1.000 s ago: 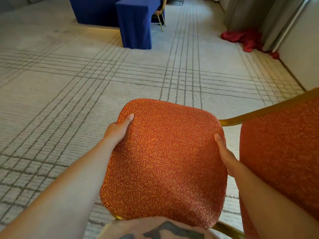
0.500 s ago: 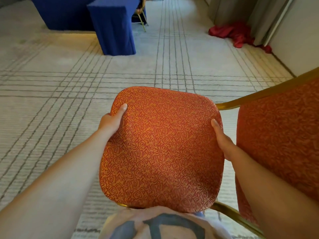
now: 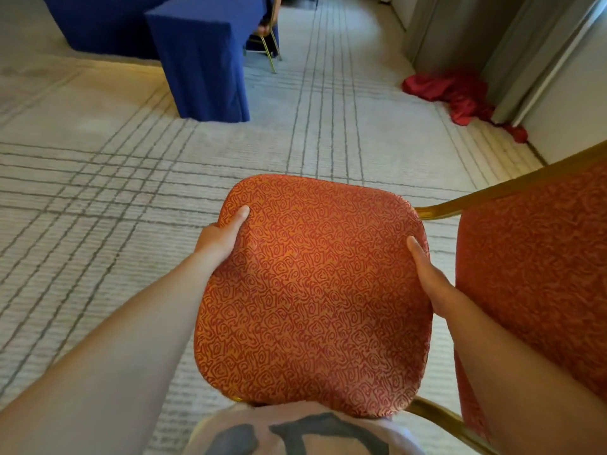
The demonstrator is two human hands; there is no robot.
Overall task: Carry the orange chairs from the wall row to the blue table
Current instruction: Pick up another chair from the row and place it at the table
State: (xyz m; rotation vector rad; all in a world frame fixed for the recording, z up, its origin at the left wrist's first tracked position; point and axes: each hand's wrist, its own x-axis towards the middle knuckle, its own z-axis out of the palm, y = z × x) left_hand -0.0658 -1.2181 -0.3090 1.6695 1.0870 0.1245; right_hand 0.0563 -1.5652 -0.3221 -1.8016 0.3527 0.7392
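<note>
1. The blue table [image 3: 197,60] stands at the far upper left on the pale, grey-lined carpet [image 3: 82,192], draped to the floor in blue cloth. A second chair [image 3: 266,44] with thin gold legs is partly hidden behind it.
2. The left hand [image 3: 218,239] grips the seat's left edge. Its thumb lies flat on the fabric and its fingers are tucked out of sight below.
3. The orange chair [image 3: 315,290] is held off the floor in front of the person's body, well apart from the table. Its padded seat has rounded corners and orange fabric with a dense pattern of red squiggles.
4. The shirt [image 3: 295,435], below the seat, bears a dark printed shape that cannot be read.
5. The right hand [image 3: 427,277] grips the seat's right edge, thumb on top and fingers hidden underneath.
6. The backrest [image 3: 532,274] has the same fabric, edged by a gold frame [image 3: 492,192].
7. A red cloth [image 3: 460,93] lies crumpled against the right wall.
</note>
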